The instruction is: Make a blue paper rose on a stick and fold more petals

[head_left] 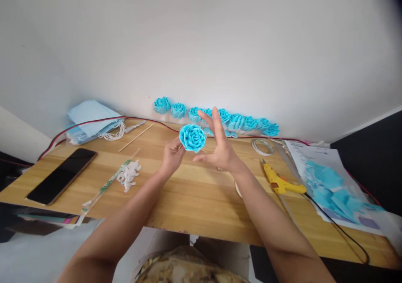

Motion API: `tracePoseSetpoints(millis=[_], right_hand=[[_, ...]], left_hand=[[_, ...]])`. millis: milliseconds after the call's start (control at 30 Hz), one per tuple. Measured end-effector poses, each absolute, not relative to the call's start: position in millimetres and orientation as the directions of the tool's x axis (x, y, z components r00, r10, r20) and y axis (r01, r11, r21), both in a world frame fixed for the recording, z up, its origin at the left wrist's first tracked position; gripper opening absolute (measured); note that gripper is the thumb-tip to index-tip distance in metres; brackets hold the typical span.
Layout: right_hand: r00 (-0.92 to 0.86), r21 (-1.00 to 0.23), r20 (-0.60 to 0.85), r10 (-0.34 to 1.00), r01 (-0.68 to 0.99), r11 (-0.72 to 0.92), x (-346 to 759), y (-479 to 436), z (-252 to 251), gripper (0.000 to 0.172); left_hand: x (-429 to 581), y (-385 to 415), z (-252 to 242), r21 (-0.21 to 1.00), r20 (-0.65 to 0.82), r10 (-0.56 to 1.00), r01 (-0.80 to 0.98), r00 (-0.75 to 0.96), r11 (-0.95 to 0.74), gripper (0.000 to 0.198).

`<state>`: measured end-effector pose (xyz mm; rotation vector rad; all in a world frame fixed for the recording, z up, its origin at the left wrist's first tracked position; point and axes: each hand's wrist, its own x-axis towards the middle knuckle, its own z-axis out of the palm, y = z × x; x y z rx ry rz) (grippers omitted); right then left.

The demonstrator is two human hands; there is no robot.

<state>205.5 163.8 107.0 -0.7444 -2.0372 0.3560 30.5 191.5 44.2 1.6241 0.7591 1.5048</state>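
A blue handmade flower [192, 138] faces up toward me above the middle of the wooden table. Behind its left side my left hand [173, 154] is closed, gripping it from below; the stem itself is hidden. Just to the flower's right is my right hand [220, 149], thumb and fingers spread wide, apart from the petals. Further back, a row of similar blue flowers [235, 121] leans along the wall, partly covered by my right fingers.
At left lie a black phone [63, 175], stacked blue sheets [94, 117], a thin stick [136, 137] and white scraps [128, 175]. To the right are a tape roll [262, 147], a yellow glue gun [279, 180] with a black cord, and blue petal pieces [339, 195] on paper.
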Motion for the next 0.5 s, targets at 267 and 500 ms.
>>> tracePoseSetpoints(millis=[267, 500], right_hand=[[-0.395, -0.550, 0.644, 0.655, 0.355, 0.756, 191.5, 159.6, 97.3, 0.120], [-0.309, -0.534, 0.678, 0.668, 0.418, 0.735, 185.6, 161.9, 89.9, 0.111]], left_hand=[[33.2, 188.0, 41.6, 0.854, 0.519, 0.831, -0.077, 0.198, -0.515, 0.036], [33.5, 189.2, 40.9, 0.851, 0.522, 0.836, -0.033, 0.169, -0.524, 0.037]])
